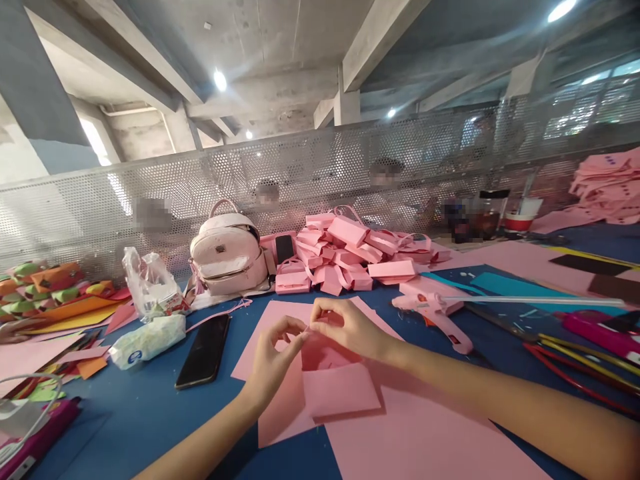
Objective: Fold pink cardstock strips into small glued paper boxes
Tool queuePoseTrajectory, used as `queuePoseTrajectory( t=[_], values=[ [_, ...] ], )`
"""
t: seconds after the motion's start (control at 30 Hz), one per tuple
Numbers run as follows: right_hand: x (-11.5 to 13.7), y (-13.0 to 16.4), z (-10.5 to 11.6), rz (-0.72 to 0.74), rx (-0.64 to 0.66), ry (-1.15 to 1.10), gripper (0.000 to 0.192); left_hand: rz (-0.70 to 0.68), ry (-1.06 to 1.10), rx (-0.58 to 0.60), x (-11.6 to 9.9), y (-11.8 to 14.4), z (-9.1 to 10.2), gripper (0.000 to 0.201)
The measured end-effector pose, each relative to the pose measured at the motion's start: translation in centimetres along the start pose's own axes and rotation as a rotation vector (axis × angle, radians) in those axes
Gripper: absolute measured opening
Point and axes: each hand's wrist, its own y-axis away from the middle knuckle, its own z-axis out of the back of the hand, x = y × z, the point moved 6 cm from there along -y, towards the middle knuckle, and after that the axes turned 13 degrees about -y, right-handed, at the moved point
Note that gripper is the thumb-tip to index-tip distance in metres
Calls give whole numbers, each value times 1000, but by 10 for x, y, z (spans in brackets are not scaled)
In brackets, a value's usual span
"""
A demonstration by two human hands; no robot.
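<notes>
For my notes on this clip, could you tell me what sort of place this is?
Probably a paper-craft workshop: a heap of finished pink paper boxes, a glue gun and pink paper sheets on a shared blue table under a bare concrete ceiling.

We record a craft workshop in an industrial hall: bare concrete beams overhead, a perforated metal screen [350, 167] dividing benches. The blue counter [150, 407] carries pink paper sheets [425, 433], a heap of folded pink paper boxes [350, 257], a pink glue gun [435, 313] and coloured offcuts [55, 293].
</notes>
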Motion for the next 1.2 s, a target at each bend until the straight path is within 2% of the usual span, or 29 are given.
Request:
queuePoseTrajectory(
  t=[0.2, 0.43, 0.57, 0.7, 0.83, 0.93, 1.03, 1.1, 1.2],
  values=[
    [7, 5, -9, 24, -21, 72, 11, -56, -108, -34, -8, 6, 4, 30],
    [-4, 2, -2, -58, -27, 83, 14, 14, -77, 3, 3, 0, 1, 23],
    [-6, 2, 1, -50, -36, 81, 14, 11, -94, 16, 3, -1, 0, 25],
    [-6, 3, 0, -55, -35, 28, 15, -69, -140, 20, -8, 3, 1, 27],
    [-9, 2, -2, -65, -5, -91, 16, -179, -175, -23, -14, 7, 5, 21],
    [-17, 0, 1, -59, -28, -132, 17, -83, -84, -9, -1, 4, 2, 9],
    [-23, -1, 4, -29, -44, -118, 15, 70, 155, 47, 19, 1, -8, 24],
    [-21, 0, 8, 38, -80, -12, 13, 144, 279, 41, 28, 0, -12, 29],
    [-9, 3, 14, 202, -146, 240, 3, 187, 343, 1, 32, 2, -12, 29]
  ],
)
